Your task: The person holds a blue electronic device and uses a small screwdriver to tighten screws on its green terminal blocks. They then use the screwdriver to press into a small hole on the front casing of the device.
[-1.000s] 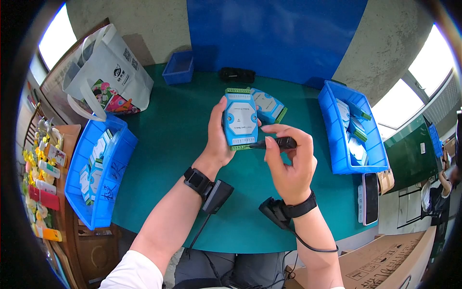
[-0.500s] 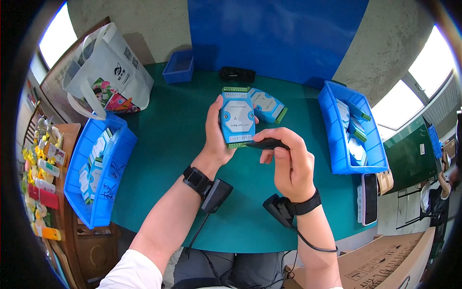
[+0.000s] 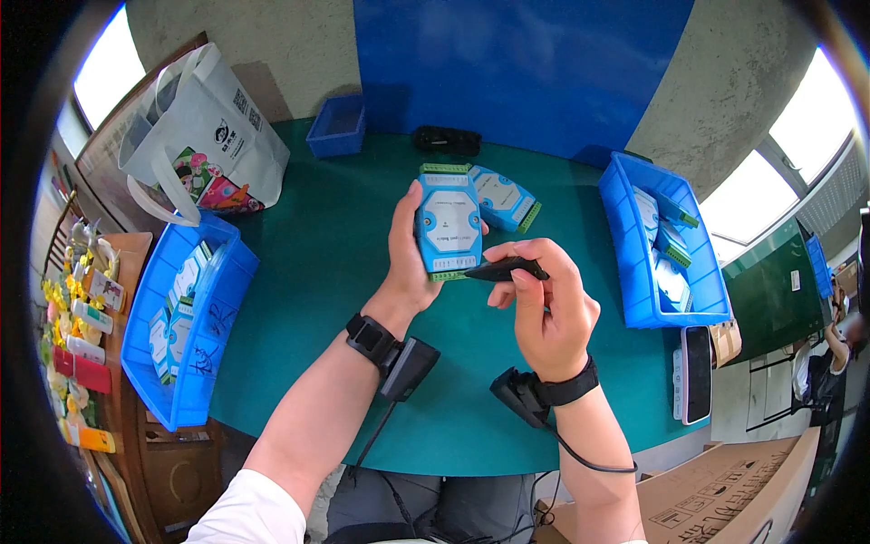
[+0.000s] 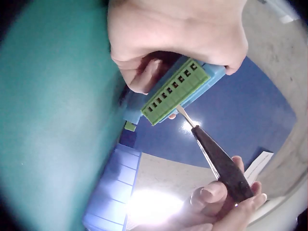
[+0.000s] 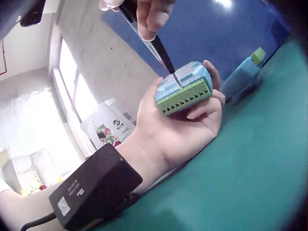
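Observation:
My left hand (image 3: 405, 258) grips a light-blue electronic module (image 3: 449, 222) with a white label, fingers and thumb along its sides. Green terminal blocks line both ends, and the near green block (image 4: 176, 91) shows a row of square holes in the left wrist view. My right hand (image 3: 557, 313) pinches a small black-handled screwdriver (image 3: 507, 269) between thumb and fingers. Its flat metal tip (image 5: 178, 83) is right at the upper edge of the near green block. Behind the held module, another blue module (image 3: 504, 198) lies on the table.
A blue bin (image 3: 222, 313) of modules stands at the left and another blue bin (image 3: 634, 272) of modules at the right. Further back are a small blue tray (image 3: 337, 145), a black pouch (image 3: 446, 140) and a white bag (image 3: 245, 145). A phone (image 3: 697, 374) lies at the right edge.
The right hand has turned and shifted slightly, its fingers regripping along the screwdriver's handle. The module has moved a little to the left in the left hand.

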Demonstrator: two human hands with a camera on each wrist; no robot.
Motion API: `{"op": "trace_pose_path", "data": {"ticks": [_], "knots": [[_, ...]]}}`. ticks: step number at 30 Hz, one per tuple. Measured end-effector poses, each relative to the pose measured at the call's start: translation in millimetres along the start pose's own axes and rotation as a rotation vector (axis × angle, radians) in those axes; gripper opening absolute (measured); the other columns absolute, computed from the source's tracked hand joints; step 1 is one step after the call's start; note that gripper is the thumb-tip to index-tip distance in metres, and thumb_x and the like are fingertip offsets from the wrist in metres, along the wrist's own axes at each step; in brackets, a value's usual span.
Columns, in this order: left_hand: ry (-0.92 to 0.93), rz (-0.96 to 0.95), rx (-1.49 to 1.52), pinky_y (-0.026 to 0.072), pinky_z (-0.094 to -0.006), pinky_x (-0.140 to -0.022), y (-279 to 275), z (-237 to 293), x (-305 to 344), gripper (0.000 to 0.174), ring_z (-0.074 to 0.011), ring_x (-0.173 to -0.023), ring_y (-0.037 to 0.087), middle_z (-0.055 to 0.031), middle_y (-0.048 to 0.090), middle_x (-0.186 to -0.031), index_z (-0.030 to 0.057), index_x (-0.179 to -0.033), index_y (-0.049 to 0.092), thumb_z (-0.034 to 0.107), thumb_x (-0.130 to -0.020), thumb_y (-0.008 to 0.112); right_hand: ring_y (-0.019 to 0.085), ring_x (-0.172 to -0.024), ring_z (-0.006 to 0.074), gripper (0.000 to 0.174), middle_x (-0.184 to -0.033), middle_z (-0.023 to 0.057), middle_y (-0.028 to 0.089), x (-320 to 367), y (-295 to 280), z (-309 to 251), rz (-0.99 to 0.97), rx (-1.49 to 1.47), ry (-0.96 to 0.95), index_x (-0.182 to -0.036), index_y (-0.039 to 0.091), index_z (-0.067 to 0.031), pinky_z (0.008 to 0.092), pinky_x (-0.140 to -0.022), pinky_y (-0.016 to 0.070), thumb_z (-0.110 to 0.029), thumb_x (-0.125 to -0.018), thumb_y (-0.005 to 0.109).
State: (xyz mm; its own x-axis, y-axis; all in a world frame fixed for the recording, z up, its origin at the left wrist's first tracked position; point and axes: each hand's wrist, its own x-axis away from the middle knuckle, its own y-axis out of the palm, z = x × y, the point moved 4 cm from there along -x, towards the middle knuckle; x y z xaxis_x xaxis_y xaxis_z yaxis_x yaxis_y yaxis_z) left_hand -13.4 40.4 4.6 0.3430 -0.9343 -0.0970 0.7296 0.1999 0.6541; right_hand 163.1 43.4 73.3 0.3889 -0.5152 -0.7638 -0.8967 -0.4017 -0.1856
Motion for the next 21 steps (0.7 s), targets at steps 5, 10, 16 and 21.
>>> {"op": "trace_pose_path", "data": {"ticks": [5,10,16,21], "knots": [[0.043,0.015,0.0,0.0586,-0.0389,-0.086,0,2,1,0.073,-0.0236,-0.097,0.07,-0.0147,0.069,-0.122,0.0044,-0.132,0.059,0.067,-0.098,0.044,0.07,-0.07,0.0155,0.026,-0.103,0.0127,0.075,2,1,-1,-0.005,0.023,-0.01,-0.124,0.059,0.0024,0.0278,-0.064,0.057,0.007,-0.099,0.056],[0.029,0.045,0.093,0.0585,-0.0389,-0.086,-3,2,-2,0.071,-0.0244,-0.097,0.07,-0.0155,0.069,-0.121,0.0036,-0.132,0.059,0.065,-0.099,0.047,0.066,-0.076,0.0159,0.041,-0.109,0.0166,0.071,2,-4,6,0.069,-0.088,-0.11,-0.145,0.041,0.0014,0.0261,-0.067,0.0535,0.002,-0.104,0.048],[0.011,0.016,0.098,0.0589,-0.0384,-0.083,-2,2,-2,0.07,-0.0249,-0.095,0.069,-0.016,0.069,-0.12,0.0035,-0.132,0.059,0.064,-0.099,0.047,0.064,-0.085,0.0142,0.052,-0.106,0.0148,0.068,-3,-7,6,0.011,-0.005,-0.086,-0.149,0.035,0.0005,0.0258,-0.072,0.0527,0.001,-0.101,0.053],[0.008,0.037,0.106,0.0584,-0.0368,-0.082,5,5,2,0.068,-0.0237,-0.093,0.071,-0.0133,0.07,-0.109,0.0018,-0.126,0.061,0.063,-0.1,0.045,0.061,-0.079,0.0133,0.062,-0.1,0.0086,0.069,-2,2,7,-0.069,0.005,-0.086,-0.148,0.041,-0.0015,0.0261,-0.068,0.0502,0.008,-0.091,0.064]]}}
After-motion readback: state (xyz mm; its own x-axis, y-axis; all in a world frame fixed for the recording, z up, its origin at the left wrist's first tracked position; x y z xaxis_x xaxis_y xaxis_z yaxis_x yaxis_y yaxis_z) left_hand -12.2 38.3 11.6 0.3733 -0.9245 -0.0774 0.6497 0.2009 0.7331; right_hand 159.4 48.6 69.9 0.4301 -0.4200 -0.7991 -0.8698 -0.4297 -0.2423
